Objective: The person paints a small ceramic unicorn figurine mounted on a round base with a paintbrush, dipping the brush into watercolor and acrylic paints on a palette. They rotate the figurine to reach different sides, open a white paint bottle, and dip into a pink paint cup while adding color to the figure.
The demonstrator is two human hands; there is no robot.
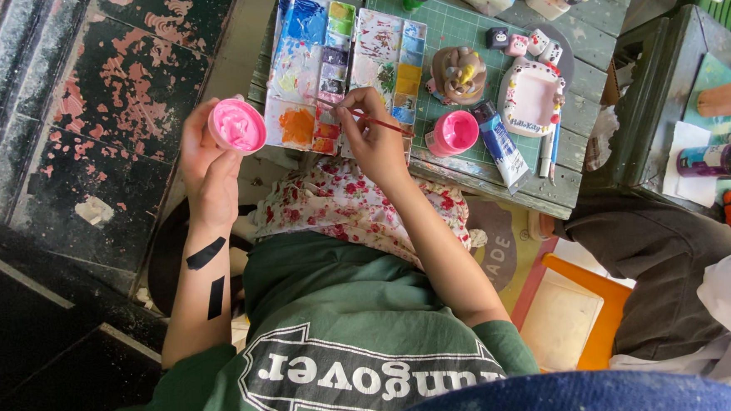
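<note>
Your left hand [209, 159] grips a pink-painted round piece [237, 125] above cracked dark flooring. Your right hand [372, 138] pinches a red-handled brush [365, 117] over the paint palette [342, 69] on a worn green plank table [573, 115] with a green cutting mat [448, 26].

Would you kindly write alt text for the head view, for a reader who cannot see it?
Seen from above, a person's left hand holds a small pink-painted pot while the right hand dips a thin red brush toward a paint-smeared palette on a green table. Nearby sit an open pink paint jar, a blue paint tube and a brown figurine.
</note>
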